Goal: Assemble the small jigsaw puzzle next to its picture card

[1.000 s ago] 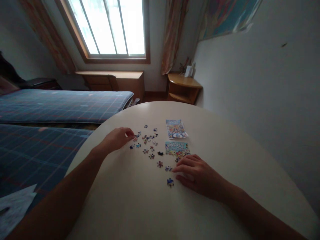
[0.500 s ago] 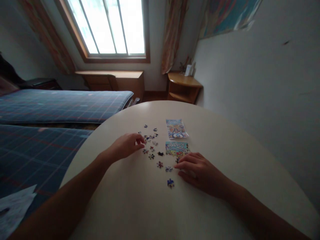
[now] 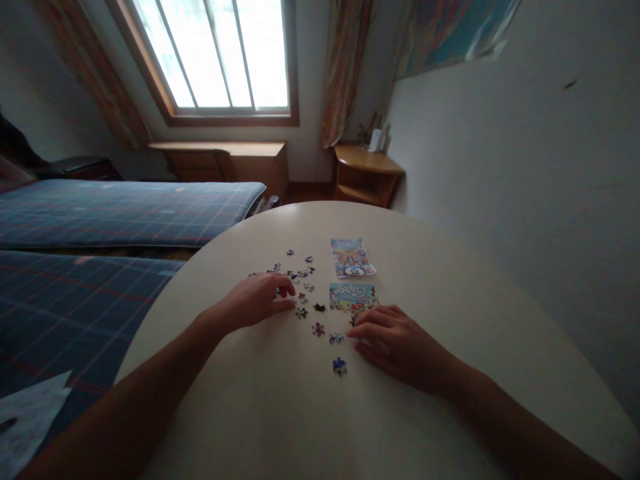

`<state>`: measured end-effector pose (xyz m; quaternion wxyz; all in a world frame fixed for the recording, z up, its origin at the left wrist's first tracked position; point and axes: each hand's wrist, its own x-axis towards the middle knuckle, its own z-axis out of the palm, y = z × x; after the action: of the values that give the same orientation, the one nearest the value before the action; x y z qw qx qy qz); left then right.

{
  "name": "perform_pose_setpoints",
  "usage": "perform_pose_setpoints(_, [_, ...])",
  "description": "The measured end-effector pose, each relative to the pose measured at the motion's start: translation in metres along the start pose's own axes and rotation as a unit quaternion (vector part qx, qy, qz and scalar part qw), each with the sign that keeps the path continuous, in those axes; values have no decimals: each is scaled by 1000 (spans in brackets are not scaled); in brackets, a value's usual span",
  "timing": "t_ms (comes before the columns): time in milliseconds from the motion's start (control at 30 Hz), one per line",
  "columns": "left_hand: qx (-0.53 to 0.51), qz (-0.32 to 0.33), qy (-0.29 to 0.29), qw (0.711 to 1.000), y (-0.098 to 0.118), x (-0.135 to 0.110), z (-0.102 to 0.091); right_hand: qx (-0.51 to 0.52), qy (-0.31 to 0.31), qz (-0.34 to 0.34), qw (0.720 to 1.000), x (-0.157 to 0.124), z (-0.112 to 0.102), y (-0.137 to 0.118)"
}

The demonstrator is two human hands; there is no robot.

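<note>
My left hand [image 3: 255,300] hovers low over the loose jigsaw pieces, thumb and fingers apart, with a piece [image 3: 278,292] partly showing between them; I see nothing gripped. Just past its fingertips lie a reddish piece [image 3: 303,297] and a dark green piece [image 3: 301,312]. My right hand [image 3: 387,340] rests on the table with loosely bent, parted fingers. It partly covers the lower right of the partly joined puzzle [image 3: 353,295]. By its fingertips is a pale piece [image 3: 336,338]; a blue and yellow piece [image 3: 339,366] lies nearer me.
Behind the joined puzzle lies a picture sheet [image 3: 351,258] with a penguin-like figure. Several more pieces [image 3: 300,274] are scattered to its left. The round white table [image 3: 280,413] has a plaid bed [image 3: 125,213] on its left and a wall [image 3: 500,167] on its right.
My left hand has moved slightly toward me and right, uncovering pieces behind it; some pieces there appear shifted left. My right hand has stayed almost in place.
</note>
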<state>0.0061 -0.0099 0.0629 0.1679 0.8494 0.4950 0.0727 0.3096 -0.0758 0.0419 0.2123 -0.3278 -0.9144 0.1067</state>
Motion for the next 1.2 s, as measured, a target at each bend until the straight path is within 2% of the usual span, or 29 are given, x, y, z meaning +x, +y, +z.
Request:
perform_pose_setpoints(100, [-5,22,-5,1000,5,-1,1,-2,0,4,1000,0,0,0])
perform_pose_setpoints(333, [-5,28,-12,1000,17,-4,4,-1,4,9,1000,0,1,0])
perform_pose_setpoints(533, [-22,63,-9,998,18,-5,11,-1,-5,18,1000,0,0,-1])
perform_pose_setpoints(900, [-27,52,13,998,21,-8,15,1,-16,27,999,1,0,-4])
perform_pose_setpoints(1033, [-60,51,21,997,24,-5,18,2,-15,25,1000,1,1,-5])
perform_pose_setpoints(1200, [-145,29,66,987,39,-2,29,-5,9,39,999,3,6,-8])
